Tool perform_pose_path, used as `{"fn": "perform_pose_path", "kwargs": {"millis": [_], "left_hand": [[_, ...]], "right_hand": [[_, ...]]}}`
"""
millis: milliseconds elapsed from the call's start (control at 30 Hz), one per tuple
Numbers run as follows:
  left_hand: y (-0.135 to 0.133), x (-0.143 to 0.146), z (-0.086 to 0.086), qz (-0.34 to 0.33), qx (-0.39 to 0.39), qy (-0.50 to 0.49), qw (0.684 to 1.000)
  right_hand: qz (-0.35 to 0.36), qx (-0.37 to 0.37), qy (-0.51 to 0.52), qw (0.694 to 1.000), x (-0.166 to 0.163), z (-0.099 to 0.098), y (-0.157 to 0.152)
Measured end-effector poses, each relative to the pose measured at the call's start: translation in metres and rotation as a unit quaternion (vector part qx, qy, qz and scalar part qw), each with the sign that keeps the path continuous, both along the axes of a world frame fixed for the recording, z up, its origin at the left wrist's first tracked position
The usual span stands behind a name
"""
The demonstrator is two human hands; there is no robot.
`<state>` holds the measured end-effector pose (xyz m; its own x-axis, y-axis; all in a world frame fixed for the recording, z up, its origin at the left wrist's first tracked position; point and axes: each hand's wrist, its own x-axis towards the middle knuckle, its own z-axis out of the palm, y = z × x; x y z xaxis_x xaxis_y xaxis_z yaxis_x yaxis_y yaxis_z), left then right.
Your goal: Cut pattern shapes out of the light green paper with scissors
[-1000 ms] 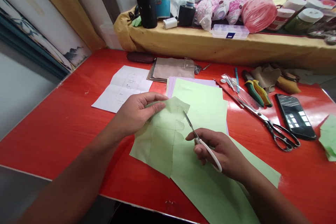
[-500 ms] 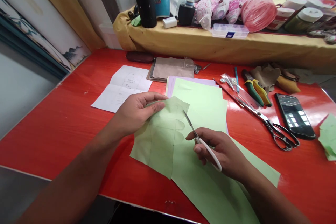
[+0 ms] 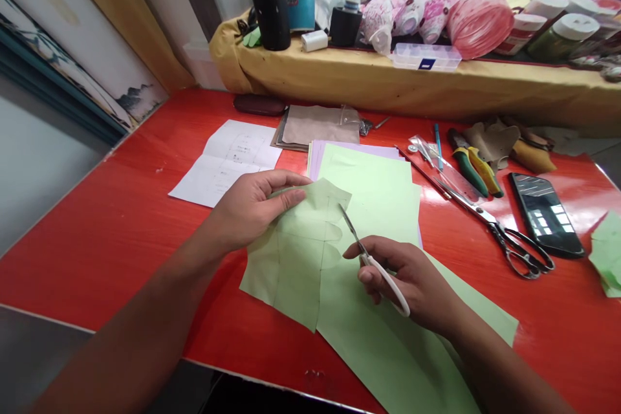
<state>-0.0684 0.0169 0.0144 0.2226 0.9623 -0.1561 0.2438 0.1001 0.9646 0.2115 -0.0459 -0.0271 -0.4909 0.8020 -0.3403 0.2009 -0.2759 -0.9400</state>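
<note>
our left hand point(image 3: 255, 210) holds a cut piece of pale green paper point(image 3: 295, 259), its fingers closed over the upper edge with the thumb lying across the top, so the grip is narrow and pinching. the piece has pencil lines on it and a curved, shaped right edge, and it lies partly over a larger green sheet point(image 3: 383, 207) and partly over the red table point(image 3: 97, 259). our right hand point(image 3: 405, 281) wraps its fingers around the white handles of a pair of scissors point(image 3: 373, 265), with the slim steel blades almost closed and pointing up and left, their tips just beside the piece's right edge. under the green sheet shows a lilac sheet point(image 3: 339, 150), and to the left lies a white paper with drawn outlines point(image 3: 228, 162). on the right of the table we have black-handled scissors point(image 3: 521, 252) resting on a clear ruler point(image 3: 451, 174), pliers with green and yellow grips point(image 3: 470, 171), a phone point(image 3: 546, 215) and a green scrap point(image 3: 606, 252). behind, a shelf draped in yellow cloth point(image 3: 388, 87) carries a black flask point(image 3: 266, 0) and a plastic compartment box point(image 3: 425, 56).
</note>
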Motion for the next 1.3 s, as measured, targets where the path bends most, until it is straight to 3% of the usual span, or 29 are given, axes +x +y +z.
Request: {"fn": "perform_pose_path", "kwargs": {"millis": [1300], "left_hand": [[0.0007,-0.0057,0.0002,-0.034,-0.013,-0.018,0.999]], "right_hand": [[0.008,-0.002,-0.005,1.000,-0.0004,0.0003,0.0006]]}}
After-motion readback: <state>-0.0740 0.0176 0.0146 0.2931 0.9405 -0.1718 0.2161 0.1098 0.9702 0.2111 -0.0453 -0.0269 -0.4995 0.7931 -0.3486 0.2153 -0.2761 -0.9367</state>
